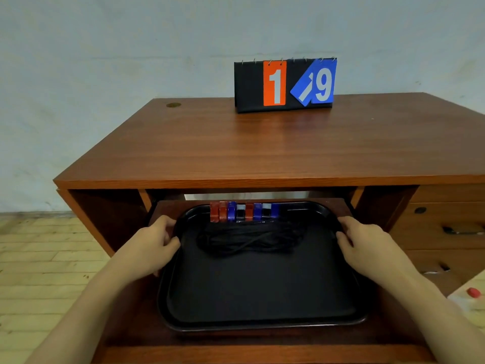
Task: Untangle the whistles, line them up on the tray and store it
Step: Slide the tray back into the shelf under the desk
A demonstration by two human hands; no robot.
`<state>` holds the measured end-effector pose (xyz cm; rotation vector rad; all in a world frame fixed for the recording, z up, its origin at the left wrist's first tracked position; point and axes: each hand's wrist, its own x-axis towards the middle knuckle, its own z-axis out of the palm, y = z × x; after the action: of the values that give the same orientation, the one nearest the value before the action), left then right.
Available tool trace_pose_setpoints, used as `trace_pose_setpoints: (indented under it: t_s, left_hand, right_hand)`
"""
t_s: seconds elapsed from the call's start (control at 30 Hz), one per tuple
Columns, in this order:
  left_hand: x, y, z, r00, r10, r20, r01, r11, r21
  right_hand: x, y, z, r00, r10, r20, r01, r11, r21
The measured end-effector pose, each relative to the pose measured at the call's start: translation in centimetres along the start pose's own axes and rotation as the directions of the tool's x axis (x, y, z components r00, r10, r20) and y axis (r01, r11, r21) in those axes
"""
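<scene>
A brown wooden desk (262, 145) stands against a pale wall, a flip scoreboard (284, 85) on top. Both hands, left (153, 245) and right (367, 245), curl their fingers round the rims of a black plastic tray (262, 298) on the pull-out shelf (388, 306). Red, blue and black whistles (244, 212) line its far edge, black cords (249, 239) bunched beside them.

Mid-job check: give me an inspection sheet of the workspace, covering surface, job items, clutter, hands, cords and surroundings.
Surface: brown wooden desk; pull-out shelf below its top, extended.
Job items: black tray on the shelf; red, blue and black whistles in a row along its far edge.
Clutter: flip scoreboard at the back of the desktop, showing an orange 1 and a blue 9.
Hands: left hand holds the tray's left rim; right hand holds its right rim.
Cords: black lanyard cords bundled just in front of the whistles.
Surroundings: pale wall, light plank floor at left, drawers at right, red-capped object at the right edge.
</scene>
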<state>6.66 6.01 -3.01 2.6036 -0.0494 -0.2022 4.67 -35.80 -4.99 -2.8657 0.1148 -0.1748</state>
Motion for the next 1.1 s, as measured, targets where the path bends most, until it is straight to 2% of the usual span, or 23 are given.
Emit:
trace_pose_setpoints:
  t_s: [0.13,0.23,0.4,0.47,0.57,0.7,0.8,0.97,1.1]
  left_hand:
    - [0.9,0.2,-0.2,1.000,0.009,-0.007,-0.009,1.000,-0.001]
    - [2.3,0.2,0.0,0.993,0.016,-0.120,-0.006,0.997,0.083]
    - [4.8,-0.1,-0.4,0.953,0.092,-0.287,-0.043,0.984,0.173]
    - [5.5,0.3,-1.1,0.926,0.137,-0.351,-0.080,0.982,0.173]
    - [6.2,0.6,-2.0,0.903,0.200,-0.381,-0.169,0.979,0.112]
    - [6.7,0.8,-3.0,0.863,0.328,-0.384,-0.330,0.942,0.062]
    - [7.1,1.7,-3.2,0.812,0.411,-0.414,-0.441,0.897,0.025]
    - [6.8,4.0,-3.5,0.694,0.499,-0.518,-0.545,0.835,0.075]
    - [6.5,5.5,-2.4,0.613,0.552,-0.566,-0.599,0.791,0.122]
  right_hand:
    - [0.2,-0.9,0.0,0.994,-0.017,-0.108,-0.003,0.984,-0.176]
    - [0.6,-2.1,0.0,0.977,-0.045,-0.209,-0.025,0.947,-0.320]
    - [2.9,-2.1,-0.2,0.949,-0.081,-0.306,-0.022,0.948,-0.318]
    - [3.7,-2.7,-0.7,0.910,-0.162,-0.381,0.061,0.963,-0.262]
    - [4.5,-4.1,-1.4,0.817,-0.340,-0.466,0.288,0.940,-0.181]
    - [6.4,-4.5,-1.3,0.699,-0.547,-0.461,0.536,0.827,-0.168]
    - [7.6,-4.4,-1.0,0.612,-0.694,-0.378,0.705,0.696,-0.135]
    - [8.1,-5.7,-0.5,0.511,-0.817,-0.269,0.825,0.554,-0.115]
    - [8.8,-6.0,-0.4,0.429,-0.846,-0.317,0.861,0.489,-0.142]
